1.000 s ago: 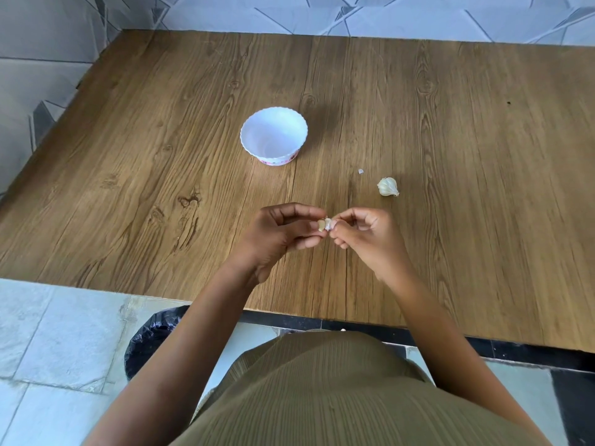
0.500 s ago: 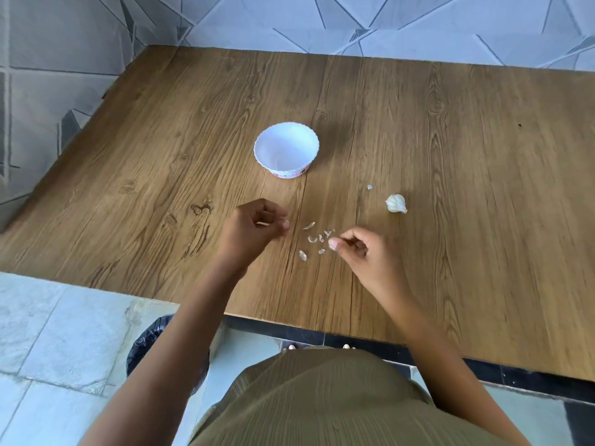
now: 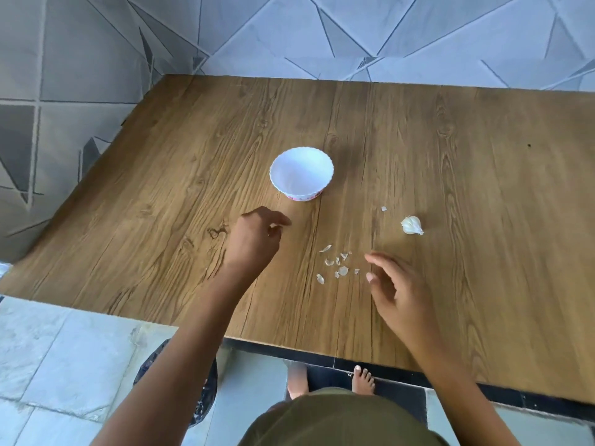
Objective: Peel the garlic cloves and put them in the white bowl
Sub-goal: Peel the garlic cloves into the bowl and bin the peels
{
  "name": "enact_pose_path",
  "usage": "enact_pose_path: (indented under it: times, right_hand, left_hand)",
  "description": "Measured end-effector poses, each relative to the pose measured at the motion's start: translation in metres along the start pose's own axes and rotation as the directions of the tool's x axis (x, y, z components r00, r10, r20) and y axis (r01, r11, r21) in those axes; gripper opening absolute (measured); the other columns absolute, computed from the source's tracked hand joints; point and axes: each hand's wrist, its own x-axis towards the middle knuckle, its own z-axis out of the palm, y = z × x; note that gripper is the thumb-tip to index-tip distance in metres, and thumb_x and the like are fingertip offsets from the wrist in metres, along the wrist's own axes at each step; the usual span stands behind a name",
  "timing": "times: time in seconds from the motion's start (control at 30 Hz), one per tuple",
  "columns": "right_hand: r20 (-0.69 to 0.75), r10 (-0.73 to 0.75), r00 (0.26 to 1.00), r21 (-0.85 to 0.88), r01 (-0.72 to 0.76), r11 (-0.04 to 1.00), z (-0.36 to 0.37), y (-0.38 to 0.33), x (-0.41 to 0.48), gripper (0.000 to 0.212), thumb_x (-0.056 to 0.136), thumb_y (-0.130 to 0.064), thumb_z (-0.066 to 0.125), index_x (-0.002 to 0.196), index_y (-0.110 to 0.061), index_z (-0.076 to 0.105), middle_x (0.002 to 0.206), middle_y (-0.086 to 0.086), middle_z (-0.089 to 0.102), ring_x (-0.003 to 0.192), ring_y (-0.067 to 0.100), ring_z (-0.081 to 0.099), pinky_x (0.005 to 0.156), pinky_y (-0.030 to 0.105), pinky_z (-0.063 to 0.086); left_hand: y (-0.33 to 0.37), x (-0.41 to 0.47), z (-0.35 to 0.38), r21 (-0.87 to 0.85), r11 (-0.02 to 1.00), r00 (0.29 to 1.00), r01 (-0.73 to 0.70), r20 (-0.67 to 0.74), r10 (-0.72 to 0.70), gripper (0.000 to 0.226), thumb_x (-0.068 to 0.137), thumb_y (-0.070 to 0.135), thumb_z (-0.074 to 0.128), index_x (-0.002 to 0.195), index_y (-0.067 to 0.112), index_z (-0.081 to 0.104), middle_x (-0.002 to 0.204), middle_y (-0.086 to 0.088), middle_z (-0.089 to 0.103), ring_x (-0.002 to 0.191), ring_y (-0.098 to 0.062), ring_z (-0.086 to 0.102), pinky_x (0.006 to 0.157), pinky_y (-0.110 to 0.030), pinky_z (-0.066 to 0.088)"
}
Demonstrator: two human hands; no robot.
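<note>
White bowl (image 3: 301,173), pink-patterned base; brown woodgrain table (image 3: 450,162); grey triangle-patterned wall (image 3: 289,33).

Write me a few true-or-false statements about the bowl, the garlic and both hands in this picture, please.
1. The white bowl looks empty. True.
2. The garlic bulb lies inside the bowl. False: it lies on the table, to the bowl's right.
3. The left hand pinches a small pale piece. True.
4. The right hand grips the bulb. False: its fingers are relaxed and hold nothing, beside the peel scraps.
</note>
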Motion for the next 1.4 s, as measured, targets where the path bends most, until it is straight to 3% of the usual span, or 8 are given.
enact_pose_path:
  times: [0.17,0.33,0.6,0.73,0.8,0.97,1.23,1.4]
  right_hand:
    - [-0.048,0.135,0.99,-0.113,-0.14,0.984,-0.008,0.009,-0.009,0.036,0.09,-0.018,0.061,0.125,-0.012,0.057,0.122,0.004,0.061,0.113,0.017,0.056,0.094,0.034,0.049]
    - [-0.041,0.163,0.986,-0.185,-0.168,0.968,-0.011,0.016,-0.018,0.042,0.09,-0.022,0.059,0.13,-0.011,0.053,0.13,0.005,0.057,0.124,0.018,0.05,0.101,0.03,0.042]
    - [-0.109,0.166,0.98,-0.191,-0.184,0.964,-0.02,0.022,-0.017,0.041,0.089,-0.018,0.062,0.129,-0.008,0.054,0.127,0.007,0.059,0.121,0.02,0.052,0.1,0.033,0.043]
    - [-0.119,0.19,0.974,-0.204,-0.211,0.956,-0.021,0.026,-0.02,0.042,0.091,-0.02,0.059,0.13,-0.011,0.052,0.129,0.005,0.057,0.123,0.019,0.051,0.101,0.036,0.045]
    - [-0.131,0.198,0.971,-0.198,-0.221,0.955,-0.018,0.024,-0.02,0.041,0.091,-0.021,0.058,0.13,-0.012,0.053,0.129,0.005,0.057,0.123,0.019,0.05,0.1,0.035,0.044]
    - [-0.136,0.207,0.969,-0.157,-0.228,0.961,-0.01,0.016,-0.024,0.04,0.091,-0.021,0.059,0.129,-0.013,0.054,0.129,0.003,0.058,0.122,0.018,0.051,0.099,0.028,0.039]
    - [-0.077,0.151,0.985,0.069,-0.146,0.987,-0.006,-0.002,-0.016,0.037,0.089,-0.017,0.062,0.125,-0.012,0.057,0.123,-0.003,0.06,0.111,0.0,0.052,0.096,0.009,0.034]
    - [-0.062,0.122,0.991,0.149,-0.112,0.983,-0.014,0.005,-0.014,0.036,0.09,-0.018,0.061,0.125,-0.012,0.057,0.123,-0.012,0.055,0.059,-0.023,0.044,0.063,-0.001,0.033]
  left_hand:
    - [0.049,0.014,0.026,-0.053,0.94,0.925,-0.336,0.168,0.34,0.036,0.085,-0.009,0.047,0.107,0.007,0.071,0.111,-0.004,0.07,0.097,-0.019,0.065,0.084,-0.023,0.047]
    - [0.095,0.055,0.072,0.069,0.84,0.8,-0.538,0.355,0.483,0.05,0.085,-0.011,0.043,0.127,0.012,0.058,0.134,-0.005,0.056,0.119,-0.021,0.054,0.085,-0.019,0.04]
    - [0.095,0.062,0.079,0.084,0.737,0.673,-0.671,0.486,0.558,0.05,0.077,-0.016,0.045,0.115,0.008,0.067,0.119,-0.008,0.063,0.109,-0.024,0.059,0.085,-0.033,0.049]
    - [0.068,0.028,0.059,-0.018,0.721,0.617,-0.693,0.504,0.605,0.043,0.073,-0.016,0.051,0.103,0.008,0.072,0.103,-0.006,0.068,0.092,-0.021,0.065,0.073,-0.021,0.044]
    - [0.054,0.014,0.048,-0.085,0.763,0.635,-0.641,0.5,0.589,0.041,0.071,-0.018,0.051,0.096,0.006,0.073,0.094,-0.007,0.069,0.082,-0.021,0.066,0.069,-0.03,0.051]
    - [0.033,0.003,0.032,-0.066,0.898,0.833,-0.435,0.35,0.429,0.045,0.073,-0.02,0.043,0.098,0.004,0.071,0.098,-0.008,0.067,0.088,-0.021,0.064,0.076,-0.035,0.052]
    - [0.037,-0.023,0.035,-0.014,0.891,0.802,-0.453,0.43,0.415,0.042,0.081,-0.013,0.054,0.114,0.01,0.066,0.105,-0.004,0.058,0.09,-0.013,0.056,0.075,-0.018,0.045]
    - [0.028,-0.029,0.022,0.004,0.956,0.889,-0.294,0.369,0.272,0.037,0.083,-0.005,0.059,0.117,0.008,0.064,0.107,-0.006,0.06,0.088,-0.013,0.056,0.075,-0.014,0.039]
